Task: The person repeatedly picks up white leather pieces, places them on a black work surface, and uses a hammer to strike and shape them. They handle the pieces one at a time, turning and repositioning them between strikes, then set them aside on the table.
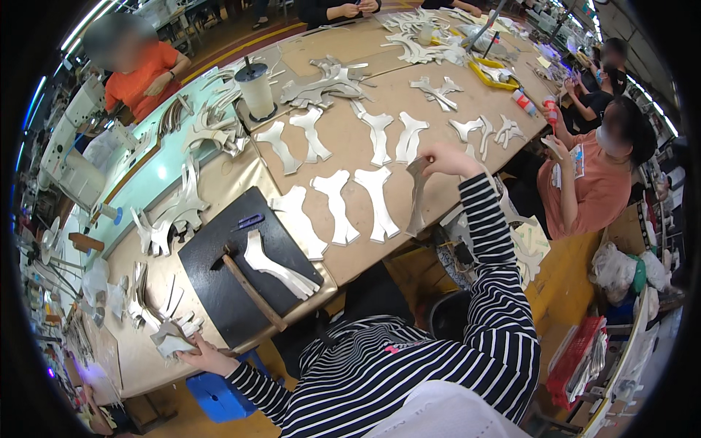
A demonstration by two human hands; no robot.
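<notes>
My right hand (447,160) pinches the top end of a grey, leather-like cut piece (418,196), which hangs at the right end of a row of white cut pieces (375,204) on the table. At the near left, my left hand (207,355) grips a pale grey-white cut piece (173,340) by its edge, next to a loose pile of similar pieces (139,296). Between my hands lies a black mat (212,270). On it rest a wooden-handled hammer (252,288), purple thread snips (250,221) and a white forked cut piece (276,266).
A spool of white thread (255,91) stands beyond the mat. More pieces are heaped at the far side (328,82), near a yellow tray (494,74). A sewing machine (80,131) is at left. Co-workers sit at right (584,171) and far left (146,80).
</notes>
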